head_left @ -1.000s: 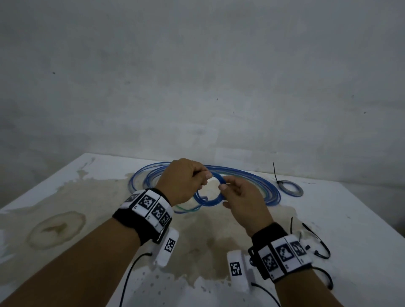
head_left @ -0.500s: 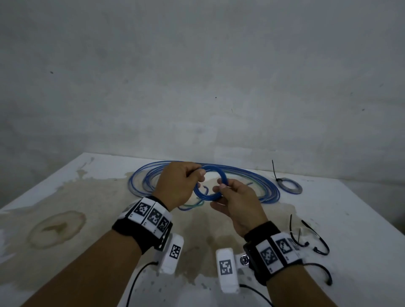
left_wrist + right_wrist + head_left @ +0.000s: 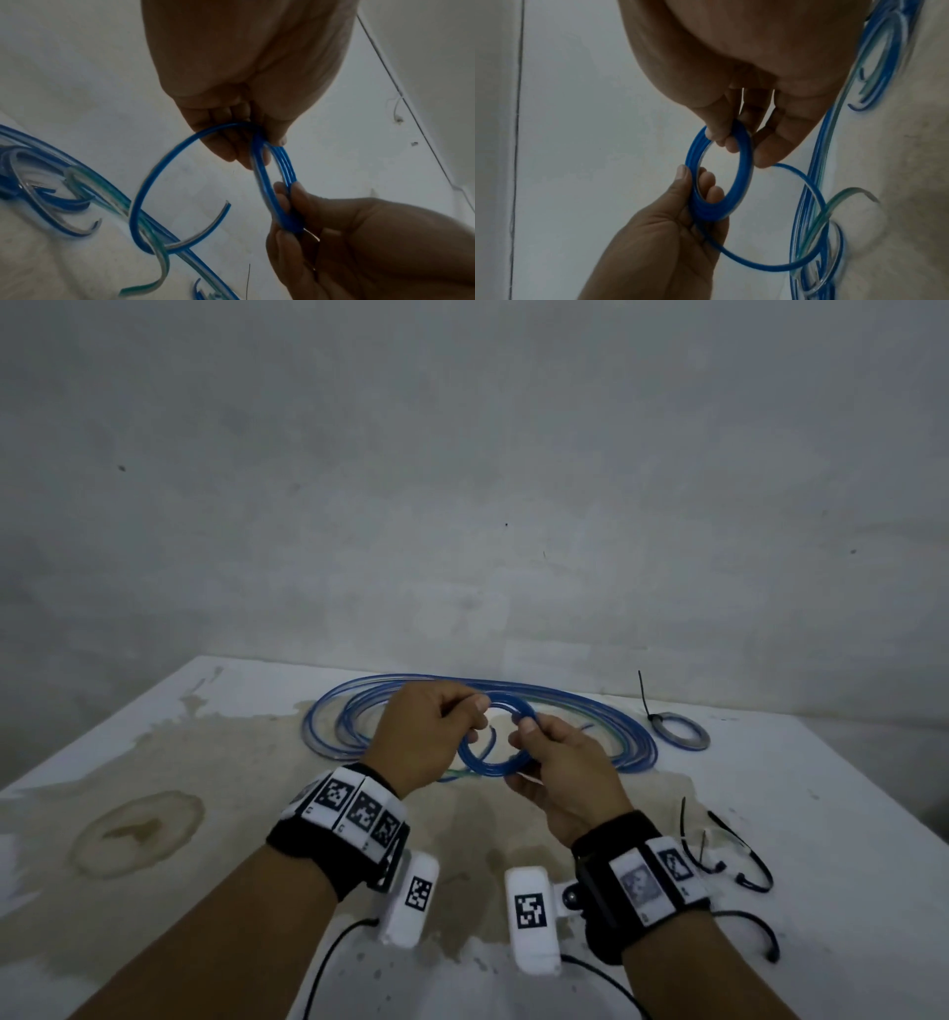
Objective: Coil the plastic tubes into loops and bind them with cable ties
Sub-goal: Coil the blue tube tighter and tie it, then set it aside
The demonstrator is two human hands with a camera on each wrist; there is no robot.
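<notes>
A small coil of blue plastic tube [image 3: 493,765] [image 3: 280,174] [image 3: 713,212] is held up above the table between both hands. My left hand [image 3: 475,719] [image 3: 259,150] [image 3: 695,182] pinches its left side with thumb and fingers. My right hand [image 3: 521,734] [image 3: 285,192] [image 3: 739,146] pinches the opposite side. One wider turn of the tube [image 3: 144,192] [image 3: 816,203] hangs loose from the coil and ends in a free cut tip [image 3: 226,205]. No cable tie is in either hand.
Long loose blue and clear tubes [image 3: 349,706] lie in wide loops on the white stained table [image 3: 154,762] behind my hands. A small grey coil bound with a black tie [image 3: 706,737] lies far right. Several black cable ties [image 3: 684,824] lie near my right wrist.
Both hands kept their hold and lifted the coil a little farther from me. My fingers shifted along it and the coil turned between them.
</notes>
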